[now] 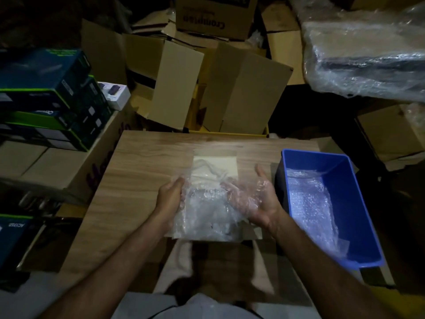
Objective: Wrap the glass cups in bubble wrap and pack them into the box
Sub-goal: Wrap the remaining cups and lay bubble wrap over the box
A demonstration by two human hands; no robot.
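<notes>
Wooden table (pixel 138 171), stacked blue-green boxes (pixel 46 88)

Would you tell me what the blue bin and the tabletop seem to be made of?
Blue bin: likely moulded plastic, smooth with a slight sheen and thin, rounded walls. Tabletop: wood or wood-look laminate, matte, with visible grain lines; the picture cannot settle which.

cardboard box (pixel 216 17), upside-down, apparently "Crompton"

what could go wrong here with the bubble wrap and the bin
1. The bubble wrap is held above the table's near edge; if the left hand or right hand loosens, whatever is inside might drop.
2. The blue bin overhangs the table's right side and could tip when loaded.
</notes>
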